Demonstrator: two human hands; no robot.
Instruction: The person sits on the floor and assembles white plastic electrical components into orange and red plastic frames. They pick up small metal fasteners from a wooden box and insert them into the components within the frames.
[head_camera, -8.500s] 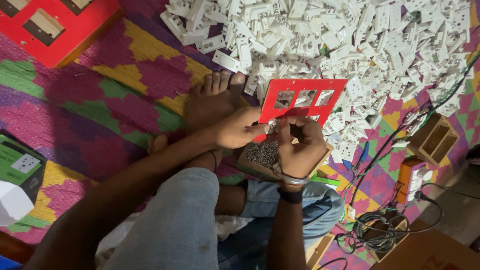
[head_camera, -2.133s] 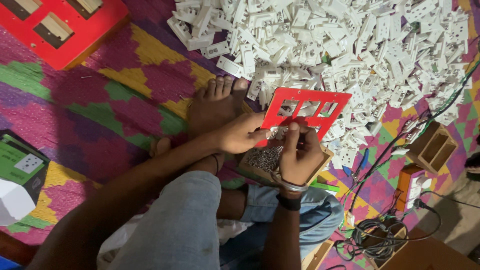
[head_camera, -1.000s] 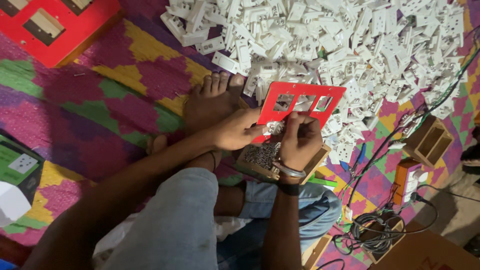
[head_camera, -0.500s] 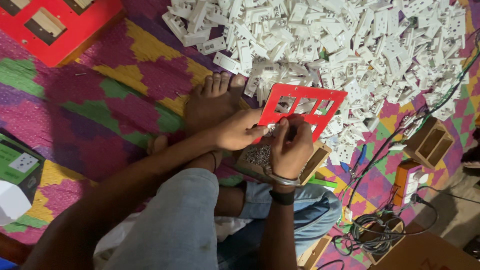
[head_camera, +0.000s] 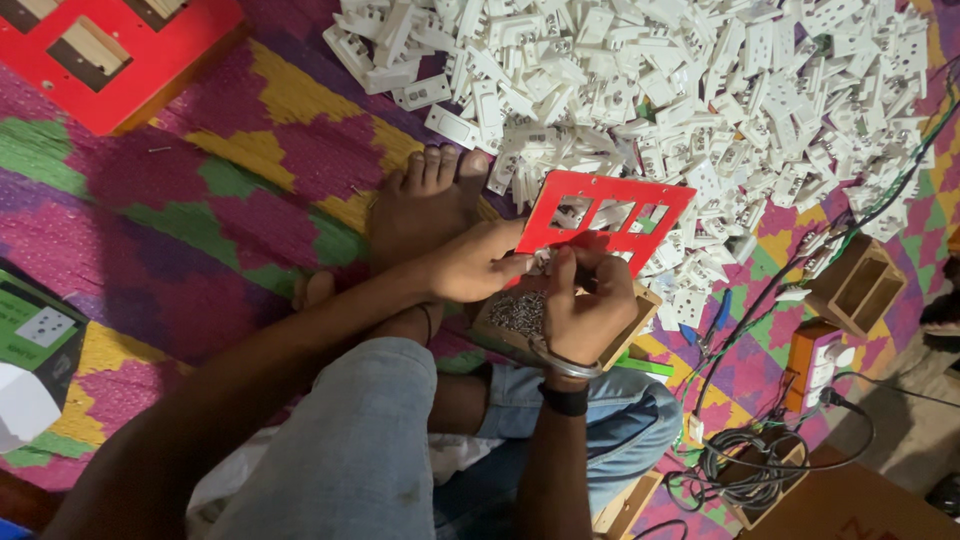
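I sit on a patterned mat with a red plastic plate (head_camera: 610, 212) that has several rectangular cut-outs held over my lap. My left hand (head_camera: 478, 262) grips the plate's near left edge. My right hand (head_camera: 588, 305) is closed at the plate's near edge, fingers pinched together; what they pinch is too small to tell. Under both hands lies a small wooden tray (head_camera: 520, 318) filled with small metal screws. My bare foot (head_camera: 425, 200) rests just left of the plate.
A large heap of white plastic switch and socket parts (head_camera: 690, 90) covers the mat ahead. Another red plate on a wooden box (head_camera: 110, 55) lies far left. Small wooden boxes (head_camera: 858, 288), black cables (head_camera: 745, 465) and a green-and-white carton (head_camera: 30, 345) lie around.
The red plate and both hands stay over the screw tray with only small shifts. My right hand has kept working at the plate's near edge.
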